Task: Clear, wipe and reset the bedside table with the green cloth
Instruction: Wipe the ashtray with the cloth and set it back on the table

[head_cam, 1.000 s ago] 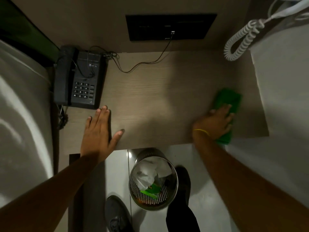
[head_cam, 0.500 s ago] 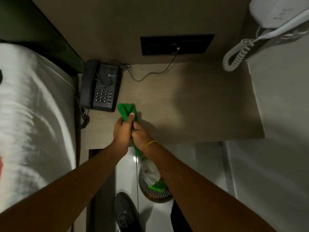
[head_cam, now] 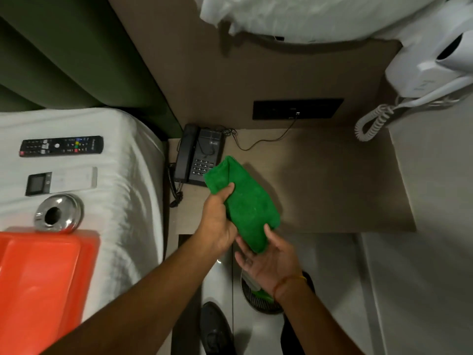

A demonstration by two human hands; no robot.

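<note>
The green cloth (head_cam: 247, 204) is folded into a thick pad and held in the air over the front left part of the wooden bedside table (head_cam: 332, 183). My left hand (head_cam: 217, 221) grips its left edge with the thumb on top. My right hand (head_cam: 268, 262) lies palm up under the cloth's lower end, thumb against it. A black desk phone (head_cam: 198, 156) stands at the table's back left corner, its cord running to a dark wall socket panel (head_cam: 298, 108).
On the white bed at left lie a black remote (head_cam: 61, 146), a white remote (head_cam: 61, 180), a steel ashtray (head_cam: 58, 212) and an orange tray (head_cam: 43, 283). A mesh bin (head_cam: 258, 298) stands on the floor below the table. A white wall hairdryer (head_cam: 430, 70) hangs at right.
The cloth went from the table's right edge to the left, into both hands, and is now a folded pad. My head turned left, bringing the bed and its items into view.
</note>
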